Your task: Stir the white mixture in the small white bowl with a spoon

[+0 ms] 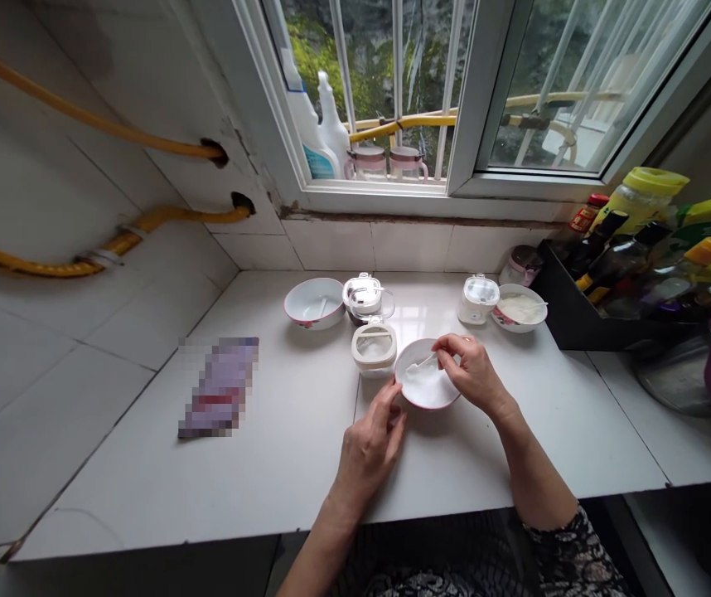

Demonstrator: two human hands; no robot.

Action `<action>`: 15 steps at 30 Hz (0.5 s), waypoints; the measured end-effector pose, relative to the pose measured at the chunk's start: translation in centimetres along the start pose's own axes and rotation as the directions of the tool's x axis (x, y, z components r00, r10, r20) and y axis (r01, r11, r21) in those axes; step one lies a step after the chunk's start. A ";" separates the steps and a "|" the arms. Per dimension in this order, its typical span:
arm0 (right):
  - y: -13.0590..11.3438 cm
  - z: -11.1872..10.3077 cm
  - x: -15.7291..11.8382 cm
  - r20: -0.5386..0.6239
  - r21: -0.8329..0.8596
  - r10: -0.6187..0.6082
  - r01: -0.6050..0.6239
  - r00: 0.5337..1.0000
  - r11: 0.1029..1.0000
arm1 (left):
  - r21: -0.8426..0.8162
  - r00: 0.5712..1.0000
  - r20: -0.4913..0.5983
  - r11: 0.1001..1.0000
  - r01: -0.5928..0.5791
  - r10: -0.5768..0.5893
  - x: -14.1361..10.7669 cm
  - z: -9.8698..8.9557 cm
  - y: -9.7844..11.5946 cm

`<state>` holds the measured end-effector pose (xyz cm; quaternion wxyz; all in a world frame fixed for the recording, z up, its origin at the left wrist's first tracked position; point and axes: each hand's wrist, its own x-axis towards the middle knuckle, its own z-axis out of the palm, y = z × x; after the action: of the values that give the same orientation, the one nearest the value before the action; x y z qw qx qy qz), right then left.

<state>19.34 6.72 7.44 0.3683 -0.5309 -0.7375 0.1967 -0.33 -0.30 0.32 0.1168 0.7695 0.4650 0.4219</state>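
A bowl of white powder stands on the white tiled counter. My right hand pinches the handle of a small white spoon, whose tip is over the powder. My left hand rests at the bowl's near left rim, fingers curved against it. Just left of the bowl is a square jar with a pale lid frame. Behind that jar stands another clear jar, beside a white bowl with a spoon inside.
At the back right are a lidded jar, a bowl of white contents and a black rack of bottles. A blurred purple packet lies on the left. Behind is a window with spray bottles.
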 end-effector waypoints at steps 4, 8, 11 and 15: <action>-0.3 0.2 0.0 0.071 0.028 -0.004 0.002 0.997 1.000 | 0.009 1.000 0.001 1.000 -0.001 0.001 0.0 0.1 -0.1; -0.5 0.1 0.0 0.102 0.151 0.035 -0.050 0.994 0.987 | 0.002 1.000 0.011 1.000 0.002 -0.002 -0.1 0.1 -0.1; -0.4 -0.1 0.2 0.105 0.326 0.114 -0.142 0.988 0.935 | -0.007 1.000 0.012 1.000 0.007 -0.007 0.0 0.1 -0.1; 0.0 -0.3 0.6 0.107 0.507 0.228 -0.251 0.968 0.825 | -0.012 1.000 0.003 1.000 0.003 -0.003 0.0 0.2 -0.1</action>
<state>19.43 7.20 7.81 0.4539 -0.4966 -0.5927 0.4428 -0.28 -0.19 0.16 0.1227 0.7686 0.4634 0.4236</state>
